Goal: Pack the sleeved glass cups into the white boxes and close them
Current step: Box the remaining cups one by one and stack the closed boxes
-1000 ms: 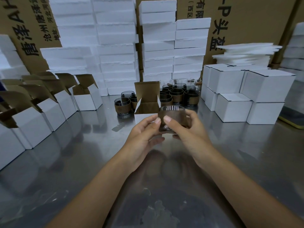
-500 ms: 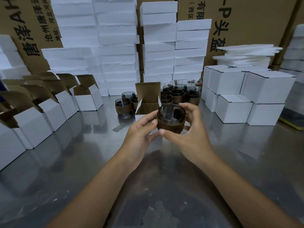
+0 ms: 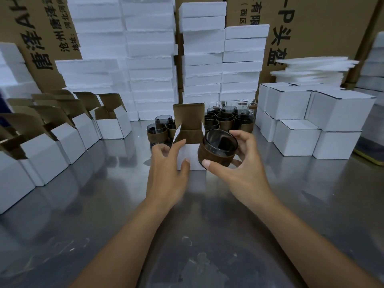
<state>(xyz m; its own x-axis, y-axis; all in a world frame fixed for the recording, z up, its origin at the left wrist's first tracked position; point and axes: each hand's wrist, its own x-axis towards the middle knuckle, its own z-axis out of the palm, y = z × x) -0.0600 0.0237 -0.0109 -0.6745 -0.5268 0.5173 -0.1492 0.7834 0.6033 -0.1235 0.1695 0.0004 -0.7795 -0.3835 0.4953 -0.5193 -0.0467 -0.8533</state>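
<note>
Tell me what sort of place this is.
Probably a packing station in a warehouse or small factory: foam blocks stacked high against big printed cartons, rows of open boxes and closed boxes on a steel table, and a batch of sleeved cups waiting.

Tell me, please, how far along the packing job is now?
Done: closed white cardboard boxes stand stacked at right. In hand: the right hand grips a brown-sleeved glass cup beside the open white box with brown flaps, which the left hand touches. Remaining: many sleeved cups wait behind that box, and a row of open boxes stands at left.
</note>
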